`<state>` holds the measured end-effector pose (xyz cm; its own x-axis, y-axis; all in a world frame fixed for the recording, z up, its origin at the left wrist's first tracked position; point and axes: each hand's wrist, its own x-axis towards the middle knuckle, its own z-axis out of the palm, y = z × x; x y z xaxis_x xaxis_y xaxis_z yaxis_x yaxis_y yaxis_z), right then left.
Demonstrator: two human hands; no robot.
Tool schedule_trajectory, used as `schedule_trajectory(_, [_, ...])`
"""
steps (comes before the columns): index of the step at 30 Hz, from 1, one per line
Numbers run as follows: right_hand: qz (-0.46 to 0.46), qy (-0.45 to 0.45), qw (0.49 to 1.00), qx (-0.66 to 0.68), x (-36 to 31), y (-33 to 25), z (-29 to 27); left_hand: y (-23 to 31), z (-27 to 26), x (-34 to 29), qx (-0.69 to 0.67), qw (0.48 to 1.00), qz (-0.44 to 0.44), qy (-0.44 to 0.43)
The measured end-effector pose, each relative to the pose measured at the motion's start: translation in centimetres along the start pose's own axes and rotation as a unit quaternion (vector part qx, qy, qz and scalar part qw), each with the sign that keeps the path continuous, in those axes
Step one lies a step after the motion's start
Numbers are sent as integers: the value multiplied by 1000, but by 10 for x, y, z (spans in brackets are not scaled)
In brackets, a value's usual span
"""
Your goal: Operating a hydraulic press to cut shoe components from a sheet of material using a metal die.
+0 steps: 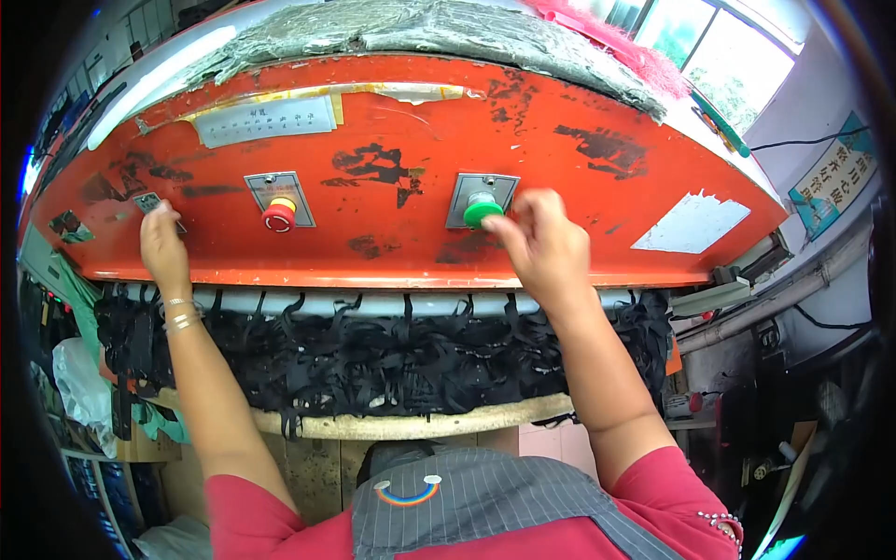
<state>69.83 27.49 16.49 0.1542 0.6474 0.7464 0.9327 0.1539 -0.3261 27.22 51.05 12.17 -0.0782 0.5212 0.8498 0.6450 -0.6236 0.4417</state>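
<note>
On an orange-red machine panel [420, 215], my left hand [165, 245] has its fingers drawn together over a small metal plate [147, 202]. Whatever they hold there is hidden. My right hand [549, 247] is beside the green push button [483, 211], its thumb at the button's right edge and its fingers curled, slightly blurred. Thumb contact is hard to judge. Between my hands, a red push button [279, 216] sits on its own metal plate and is untouched.
Black fabric strips [373, 359] hang below the panel, above a pale curved bar [411, 427]. Grey fibrous material [401, 28] covers the machine's top, with pink-red fluff [616, 42] beside it. A white plastic bag [86, 383] is at left; a pipe [779, 303] runs at right.
</note>
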Motion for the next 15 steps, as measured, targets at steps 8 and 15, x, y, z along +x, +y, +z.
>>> schedule_trajectory(8, [144,-212,966,19,-103,31,-13,143,25,-116,-165,956,-89,-226])
schedule_trajectory(15, [13,-374,924,-76,-215,10,-41,280,22,-264,-145,862,69,-480])
